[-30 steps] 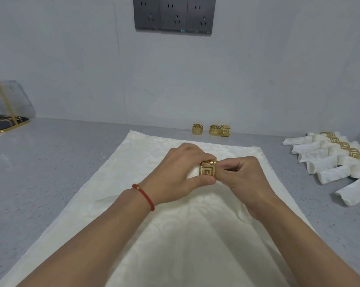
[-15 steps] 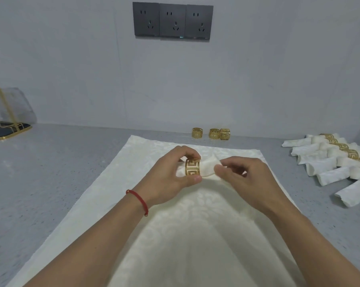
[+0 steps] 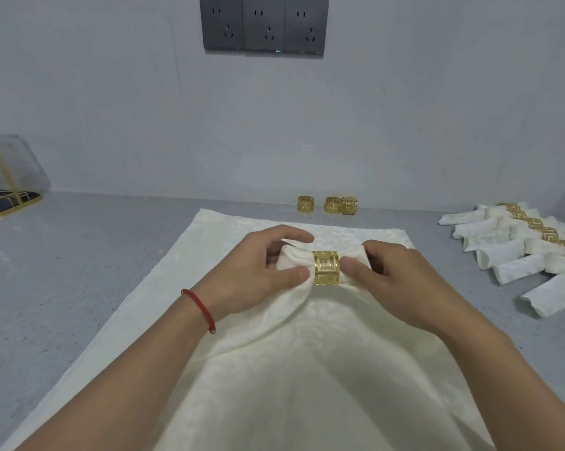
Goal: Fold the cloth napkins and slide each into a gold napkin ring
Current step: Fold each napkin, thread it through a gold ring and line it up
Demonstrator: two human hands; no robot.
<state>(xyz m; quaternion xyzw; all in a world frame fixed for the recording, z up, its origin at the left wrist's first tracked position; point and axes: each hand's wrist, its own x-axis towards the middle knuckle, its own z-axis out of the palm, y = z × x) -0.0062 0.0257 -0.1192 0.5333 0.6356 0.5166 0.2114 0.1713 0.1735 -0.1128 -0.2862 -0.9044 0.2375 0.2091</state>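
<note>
Holding a rolled napkin in both hands, a person works just above a big cream cloth spread on the grey counter. A gold ring sits around the middle of the napkin. The left hand grips the napkin's end just left of the gold ring, with thumb and fingers curled round it. The right hand grips the end just right of the gold ring, thumb tip close beside the metal.

The napkin looks soft and light. It will likely bend and squash with ease, so it puffs out on each side of the gold ring. The gold ring looks hard and smooth, with cut-out lines, and will probably slide if the cloth is pulled. A good place to hold seems to be the two soft ends close to the gold ring, tugging gently so the roll stays tight.

Behind the gold ring, by the wall, stand three spare rings. Far to the right of the gold ring lies a row of finished napkins, each in its own band. Far to the left of it is a gold-edged tray. High above it are dark wall sockets.
</note>
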